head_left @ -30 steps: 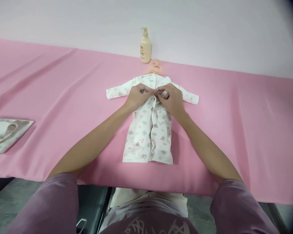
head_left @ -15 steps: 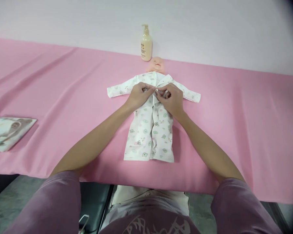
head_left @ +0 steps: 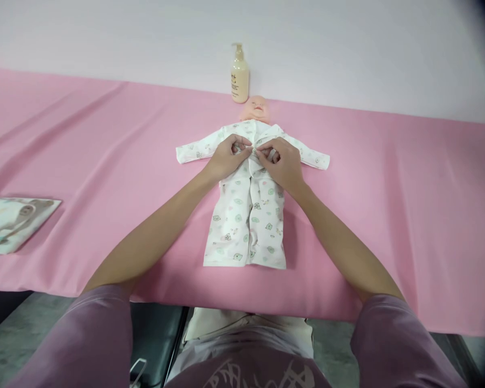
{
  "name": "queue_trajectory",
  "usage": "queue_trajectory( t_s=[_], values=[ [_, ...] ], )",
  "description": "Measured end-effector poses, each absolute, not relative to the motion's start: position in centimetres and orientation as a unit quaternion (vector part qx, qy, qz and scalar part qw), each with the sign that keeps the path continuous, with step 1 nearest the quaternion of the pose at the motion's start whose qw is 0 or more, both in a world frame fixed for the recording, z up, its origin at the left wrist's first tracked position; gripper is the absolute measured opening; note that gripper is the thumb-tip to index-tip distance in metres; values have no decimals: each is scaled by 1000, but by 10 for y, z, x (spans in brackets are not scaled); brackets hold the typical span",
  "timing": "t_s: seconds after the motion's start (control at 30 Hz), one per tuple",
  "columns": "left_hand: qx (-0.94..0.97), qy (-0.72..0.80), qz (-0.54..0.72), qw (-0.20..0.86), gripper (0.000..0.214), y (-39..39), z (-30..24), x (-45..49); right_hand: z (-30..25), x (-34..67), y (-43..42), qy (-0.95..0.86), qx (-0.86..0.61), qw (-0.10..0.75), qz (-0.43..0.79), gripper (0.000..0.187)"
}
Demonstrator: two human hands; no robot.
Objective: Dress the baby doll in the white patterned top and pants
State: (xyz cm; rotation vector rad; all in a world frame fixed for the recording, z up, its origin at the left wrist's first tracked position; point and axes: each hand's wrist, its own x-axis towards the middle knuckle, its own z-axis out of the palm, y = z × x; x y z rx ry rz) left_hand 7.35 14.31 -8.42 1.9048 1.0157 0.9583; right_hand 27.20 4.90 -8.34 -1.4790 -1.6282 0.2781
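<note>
Pinching the romper (head_left: 248,215) mid-frame, my left hand (head_left: 225,160) and right hand (head_left: 282,164) each gripped an edge; aligning them squarely seemed key.

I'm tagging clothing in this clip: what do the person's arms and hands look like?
Short dusty-purple sleeves cover the upper arms, left sleeve and right sleeve; the forearms are bare. The left hand and right hand wear no gloves, and no rings, watch or bracelet show.
</note>
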Motion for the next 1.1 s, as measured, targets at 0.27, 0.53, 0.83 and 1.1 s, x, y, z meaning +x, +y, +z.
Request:
queue_trajectory(
  t_s=[0.27,0.53,0.83,1.1],
  values=[
    [720,426,372,402,24,150,-72,80,-84,311,76,-668,-585,453,82,41],
    [785,382,393,288,16,191,-69,92,-80,311,121,-655,-569,489,92,32],
    [740,340,397,423,20,190,-68,88,-75,290,120,-585,-630,480,176,51],
    [714,368,387,452,31,184,-66,91,-76,298,124,-583,-617,483,216,17]
  ],
)
